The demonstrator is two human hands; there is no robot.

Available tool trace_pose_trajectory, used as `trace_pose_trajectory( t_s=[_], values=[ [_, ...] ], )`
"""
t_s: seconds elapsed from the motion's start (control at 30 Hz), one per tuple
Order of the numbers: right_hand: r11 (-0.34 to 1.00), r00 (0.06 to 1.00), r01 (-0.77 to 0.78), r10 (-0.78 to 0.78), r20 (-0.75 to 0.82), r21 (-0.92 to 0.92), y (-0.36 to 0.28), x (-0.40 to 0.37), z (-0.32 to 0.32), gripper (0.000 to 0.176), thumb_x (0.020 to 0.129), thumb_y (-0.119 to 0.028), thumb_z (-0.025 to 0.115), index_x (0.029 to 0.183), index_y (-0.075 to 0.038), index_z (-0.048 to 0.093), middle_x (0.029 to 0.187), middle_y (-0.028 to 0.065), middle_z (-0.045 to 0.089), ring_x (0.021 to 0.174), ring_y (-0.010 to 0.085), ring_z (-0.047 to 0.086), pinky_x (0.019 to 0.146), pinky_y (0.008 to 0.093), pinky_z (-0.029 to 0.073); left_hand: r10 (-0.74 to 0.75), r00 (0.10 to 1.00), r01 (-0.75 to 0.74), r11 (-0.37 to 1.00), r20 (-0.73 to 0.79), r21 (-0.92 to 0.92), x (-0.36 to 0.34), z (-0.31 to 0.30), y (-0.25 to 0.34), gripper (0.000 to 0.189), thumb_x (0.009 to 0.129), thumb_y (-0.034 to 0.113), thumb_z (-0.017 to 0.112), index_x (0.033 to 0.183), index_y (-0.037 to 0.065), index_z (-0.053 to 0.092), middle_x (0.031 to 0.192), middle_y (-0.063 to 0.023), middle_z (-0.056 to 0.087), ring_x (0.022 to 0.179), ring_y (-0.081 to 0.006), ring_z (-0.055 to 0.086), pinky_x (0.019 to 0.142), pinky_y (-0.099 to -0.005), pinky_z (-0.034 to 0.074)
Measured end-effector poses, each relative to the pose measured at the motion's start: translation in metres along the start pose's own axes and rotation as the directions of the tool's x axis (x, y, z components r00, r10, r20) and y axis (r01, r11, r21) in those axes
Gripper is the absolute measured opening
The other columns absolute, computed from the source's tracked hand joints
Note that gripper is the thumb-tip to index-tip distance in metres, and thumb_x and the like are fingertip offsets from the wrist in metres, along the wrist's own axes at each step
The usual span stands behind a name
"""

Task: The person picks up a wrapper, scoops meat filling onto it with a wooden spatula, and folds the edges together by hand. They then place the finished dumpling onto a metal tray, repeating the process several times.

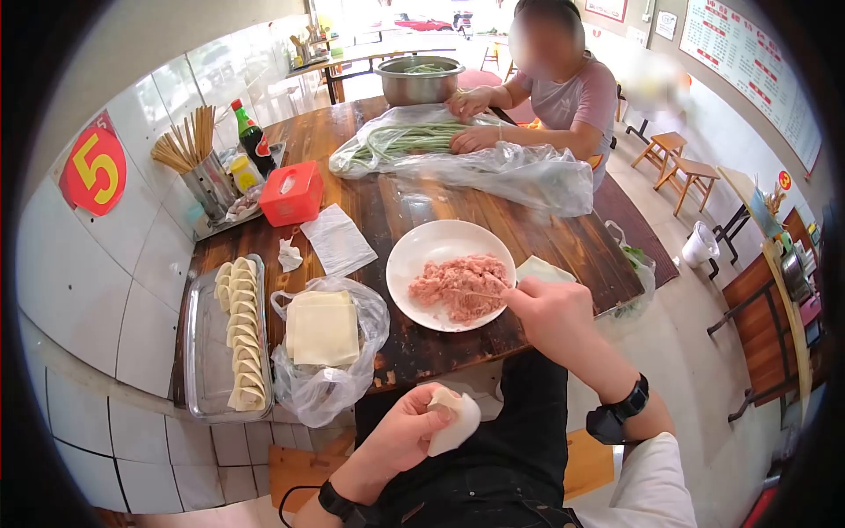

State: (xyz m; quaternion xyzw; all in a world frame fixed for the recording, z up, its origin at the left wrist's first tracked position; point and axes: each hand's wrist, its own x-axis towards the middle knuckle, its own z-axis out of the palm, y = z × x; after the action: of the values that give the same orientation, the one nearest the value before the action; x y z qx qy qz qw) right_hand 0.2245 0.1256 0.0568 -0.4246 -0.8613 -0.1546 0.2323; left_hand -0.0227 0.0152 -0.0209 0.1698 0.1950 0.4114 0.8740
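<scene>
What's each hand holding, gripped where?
Left hand pinches a dough wrapper by its left edge. Right hand grips a thin stick at its back end, tip on the minced meat.

Colour check: dark brown tabletop [546, 238], whites, one pink, a few reds.
Wrapper [455, 421] off-white, plain; minced meat [459, 286] pink with paler flecks, on a plain white plate [414, 246]; wrapper stack [322, 327] pale yellow inside a clear bag [321, 396]; folded dumplings [242, 334] cream, on a grey metal tray [204, 352]; tissue box [290, 194] red; round sign [95, 169] red with a yellow 5; bottle [253, 136] dark green, red cap; chopsticks [187, 141] tan; beans [414, 136] green; bowl [420, 79] steel grey; wall tiles [79, 290] white with grey grout lines; watch [616, 414] black; trousers [519, 440] black; other person's shirt [576, 97] dusty pink.
</scene>
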Motion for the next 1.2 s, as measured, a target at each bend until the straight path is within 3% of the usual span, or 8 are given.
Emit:
trace_pose_trajectory(
  t_s=[0.2, 0.3, 0.4, 0.53, 0.83, 0.93, 1.0, 1.2],
  values=[
    [0.999, 0.984, 0.02, -0.026, 0.174, 0.035, 0.004, -0.002, -0.011, 0.009, 0.072, -0.007, 0.064, 0.077, -0.011, 0.058, 0.075, 0.0029, 0.058, 0.061, 0.0266, 0.064, 0.051, 0.0387, 0.049, 0.046, 0.993, -0.013, 0.958, 0.109, -0.288, -0.004, -0.036, -0.04, 0.022, 0.092, 0.017, 0.071, 0.11, 0.013, 0.06, 0.116, -0.007, 0.065, 0.109, -0.0249, 0.065, 0.092, -0.0441, 0.055],
    [0.998, 0.99, -0.02, 0.012, 0.142, 0.053, 0.003, 0.0, -0.014, 0.008, 0.073, -0.007, 0.065, 0.077, -0.01, 0.058, 0.075, 0.0031, 0.059, 0.061, 0.027, 0.064, 0.051, 0.0389, 0.049, 0.05, 0.993, 0.005, 0.888, 0.107, -0.46, -0.009, -0.035, -0.056, 0.042, 0.093, 0.029, 0.07, 0.13, 0.017, 0.057, 0.142, -0.0043, 0.055, 0.135, -0.031, 0.048, 0.116, -0.0545, 0.034],
    [0.999, 0.99, 0.013, -0.019, 0.14, 0.044, 0.005, -0.002, -0.002, 0.009, 0.074, -0.007, 0.065, 0.08, -0.011, 0.06, 0.076, 0.0029, 0.06, 0.061, 0.0268, 0.064, 0.051, 0.0386, 0.049, 0.004, 0.997, -0.043, 0.852, -0.076, -0.522, -0.01, -0.022, -0.059, 0.053, 0.094, 0.025, 0.067, 0.143, 0.017, 0.049, 0.149, -0.0073, 0.048, 0.14, -0.0331, 0.042, 0.122, -0.0547, 0.023],
    [0.998, 0.971, -0.014, -0.001, 0.241, 0.058, 0.004, 0.004, -0.018, 0.009, 0.074, -0.007, 0.065, 0.081, -0.011, 0.06, 0.078, 0.0028, 0.061, 0.062, 0.0266, 0.065, 0.051, 0.0382, 0.05, 0.002, 0.996, -0.051, 0.806, -0.084, -0.59, -0.008, -0.021, -0.061, 0.056, 0.095, 0.02, 0.063, 0.147, 0.014, 0.044, 0.152, -0.0095, 0.045, 0.144, -0.0334, 0.038, 0.123, -0.0553, 0.02],
    [0.988, 0.964, 0.064, -0.097, 0.246, 0.137, 0.013, 0.015, -0.023, 0.007, 0.077, -0.008, 0.064, 0.082, -0.011, 0.061, 0.078, 0.0025, 0.062, 0.064, 0.0274, 0.066, 0.052, 0.039, 0.05, 0.112, 0.96, 0.138, 0.605, 0.256, -0.784, -0.002, -0.022, -0.063, 0.051, 0.104, 0.024, 0.048, 0.151, 0.007, 0.036, 0.154, -0.0126, 0.043, 0.146, -0.032, 0.036, 0.123, -0.0515, 0.021],
    [0.994, 0.957, 0.021, -0.05, 0.285, 0.104, 0.015, 0.018, -0.029, 0.007, 0.077, -0.008, 0.064, 0.083, -0.011, 0.061, 0.077, 0.0023, 0.063, 0.064, 0.0283, 0.065, 0.053, 0.0393, 0.05, 0.034, 0.984, 0.107, 0.675, 0.175, -0.73, 0.001, -0.006, -0.045, 0.05, 0.106, 0.026, 0.042, 0.151, 0.006, 0.035, 0.153, -0.0134, 0.043, 0.144, -0.0312, 0.038, 0.122, -0.0497, 0.025],
    [0.995, 0.979, -0.022, 0.002, 0.205, 0.094, 0.015, 0.016, -0.022, 0.007, 0.078, -0.008, 0.065, 0.083, -0.011, 0.062, 0.077, 0.0024, 0.064, 0.065, 0.0281, 0.066, 0.053, 0.0397, 0.05, -0.013, 0.965, -0.079, 0.939, -0.263, -0.335, 0.008, 0.015, -0.028, 0.051, 0.106, 0.03, 0.042, 0.15, 0.006, 0.036, 0.153, -0.0128, 0.044, 0.142, -0.0314, 0.041, 0.121, -0.0515, 0.026],
    [0.982, 0.948, -0.095, 0.04, 0.316, 0.162, 0.019, 0.009, -0.019, 0.003, 0.081, -0.01, 0.065, 0.083, -0.012, 0.065, 0.076, 0.0036, 0.065, 0.067, 0.0286, 0.066, 0.056, 0.0391, 0.051, 0.178, 0.914, -0.301, 0.901, -0.365, -0.312, 0.041, 0.02, -0.008, 0.047, 0.108, 0.026, 0.034, 0.147, 0.0, 0.037, 0.15, -0.0159, 0.046, 0.14, -0.0308, 0.044, 0.12, -0.0472, 0.03]
  ],
)
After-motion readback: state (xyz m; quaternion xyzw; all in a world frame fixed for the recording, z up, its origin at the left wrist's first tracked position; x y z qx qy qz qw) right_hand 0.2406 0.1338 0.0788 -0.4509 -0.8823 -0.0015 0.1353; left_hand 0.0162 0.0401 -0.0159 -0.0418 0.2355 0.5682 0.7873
